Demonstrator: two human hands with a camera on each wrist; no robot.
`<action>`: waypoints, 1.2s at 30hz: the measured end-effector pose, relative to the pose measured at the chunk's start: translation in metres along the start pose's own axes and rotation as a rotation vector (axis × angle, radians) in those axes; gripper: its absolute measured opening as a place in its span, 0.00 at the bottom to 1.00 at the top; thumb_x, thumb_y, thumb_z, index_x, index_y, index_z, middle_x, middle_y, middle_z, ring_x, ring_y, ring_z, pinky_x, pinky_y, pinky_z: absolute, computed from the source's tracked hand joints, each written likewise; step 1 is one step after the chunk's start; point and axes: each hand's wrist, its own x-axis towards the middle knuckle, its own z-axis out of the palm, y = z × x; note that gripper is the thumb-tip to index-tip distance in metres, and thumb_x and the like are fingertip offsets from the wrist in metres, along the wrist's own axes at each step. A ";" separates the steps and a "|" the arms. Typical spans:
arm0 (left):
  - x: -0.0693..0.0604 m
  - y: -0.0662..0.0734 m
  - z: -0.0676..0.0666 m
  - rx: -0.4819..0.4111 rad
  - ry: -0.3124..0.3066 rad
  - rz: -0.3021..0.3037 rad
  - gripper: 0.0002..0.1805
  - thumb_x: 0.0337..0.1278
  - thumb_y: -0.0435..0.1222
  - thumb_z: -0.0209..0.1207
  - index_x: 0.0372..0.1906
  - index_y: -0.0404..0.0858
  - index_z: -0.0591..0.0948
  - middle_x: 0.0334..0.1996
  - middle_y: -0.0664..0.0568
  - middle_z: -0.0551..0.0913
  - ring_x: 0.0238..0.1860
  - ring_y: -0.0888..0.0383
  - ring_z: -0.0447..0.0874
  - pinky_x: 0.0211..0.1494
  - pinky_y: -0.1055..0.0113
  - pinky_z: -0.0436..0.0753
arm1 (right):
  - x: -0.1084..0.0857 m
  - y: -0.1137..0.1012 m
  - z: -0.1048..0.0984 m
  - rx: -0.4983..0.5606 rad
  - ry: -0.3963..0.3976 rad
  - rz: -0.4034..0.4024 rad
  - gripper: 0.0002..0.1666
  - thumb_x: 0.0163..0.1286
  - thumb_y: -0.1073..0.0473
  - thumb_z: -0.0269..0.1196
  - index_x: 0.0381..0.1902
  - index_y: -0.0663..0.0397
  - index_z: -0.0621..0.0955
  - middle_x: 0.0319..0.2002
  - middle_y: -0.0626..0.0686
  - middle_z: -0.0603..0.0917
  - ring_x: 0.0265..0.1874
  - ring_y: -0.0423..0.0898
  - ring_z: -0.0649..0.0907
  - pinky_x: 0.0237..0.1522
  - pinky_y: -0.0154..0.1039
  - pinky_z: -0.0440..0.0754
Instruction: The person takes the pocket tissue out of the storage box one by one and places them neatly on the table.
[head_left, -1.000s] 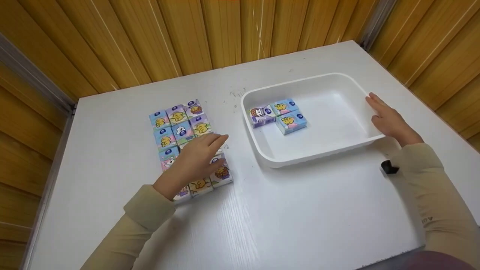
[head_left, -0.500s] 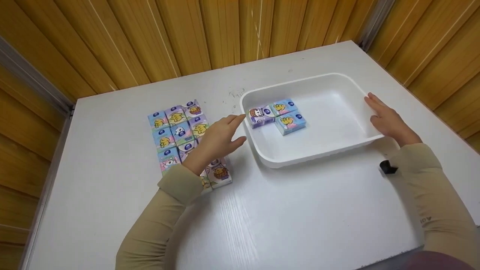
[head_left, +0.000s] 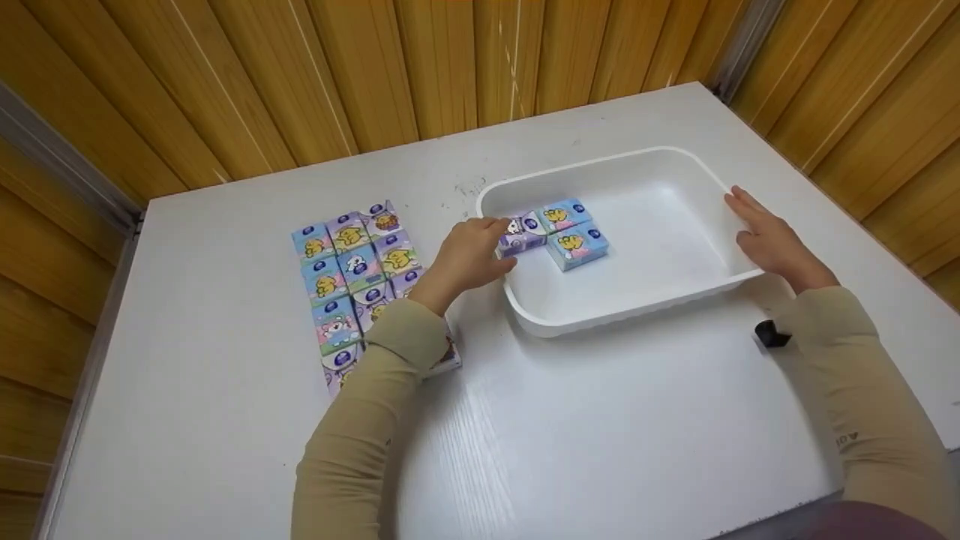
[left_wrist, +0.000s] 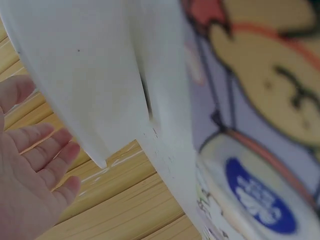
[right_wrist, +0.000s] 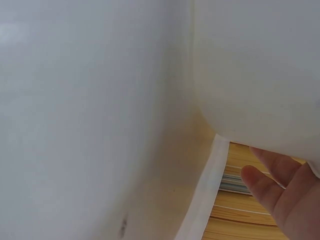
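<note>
My left hand (head_left: 469,255) is at the left rim of a white plastic tray (head_left: 637,309), its fingers reaching over the edge. The left wrist view shows that hand (left_wrist: 35,165) with loosely spread fingers and nothing in the palm. At the tray's right end, my right hand (head_left: 772,240) rests against the wall with fairly straight fingers. Inside the tray's left part sit a purple cartoon-printed tissue pack (head_left: 525,232), partly covered by the left hand, and two blue ones (head_left: 577,244). Rows of similar packs (head_left: 326,279) lie left of the tray, some hidden under the left forearm.
A small black object (head_left: 771,334) lies near the right sleeve. The white table (head_left: 600,435) is bordered at the back and sides by yellow wood-look panels (head_left: 435,67).
My left hand has moved right, from above the rows of packs to the tray's left rim. The right hand stays at the tray's right end.
</note>
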 end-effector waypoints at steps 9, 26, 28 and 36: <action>0.022 0.007 0.013 0.114 -0.085 -0.082 0.32 0.47 0.45 0.56 0.60 0.40 0.66 0.61 0.51 0.68 0.65 0.52 0.58 0.68 0.49 0.49 | 0.001 -0.001 0.001 -0.009 0.011 -0.002 0.34 0.65 0.66 0.36 0.68 0.53 0.43 0.70 0.52 0.35 0.67 0.58 0.39 0.65 0.57 0.37; 0.049 0.021 0.031 0.350 -0.133 -0.260 0.30 0.45 0.44 0.58 0.57 0.38 0.69 0.55 0.48 0.74 0.64 0.48 0.56 0.67 0.43 0.40 | 0.002 -0.001 0.002 0.000 0.015 0.013 0.34 0.66 0.66 0.36 0.68 0.53 0.43 0.70 0.52 0.35 0.67 0.57 0.38 0.65 0.57 0.37; 0.049 0.021 0.032 0.380 -0.128 -0.258 0.30 0.46 0.44 0.57 0.57 0.38 0.69 0.54 0.48 0.74 0.64 0.48 0.57 0.67 0.42 0.41 | 0.001 -0.001 0.002 0.002 0.015 0.011 0.34 0.65 0.67 0.36 0.68 0.53 0.43 0.70 0.52 0.35 0.67 0.57 0.38 0.65 0.57 0.37; 0.048 0.024 0.033 0.399 -0.152 -0.207 0.26 0.47 0.40 0.56 0.56 0.42 0.71 0.49 0.51 0.79 0.60 0.50 0.64 0.66 0.41 0.36 | 0.000 0.000 0.002 0.013 0.028 -0.005 0.34 0.65 0.67 0.36 0.68 0.54 0.44 0.70 0.53 0.36 0.68 0.56 0.38 0.65 0.56 0.37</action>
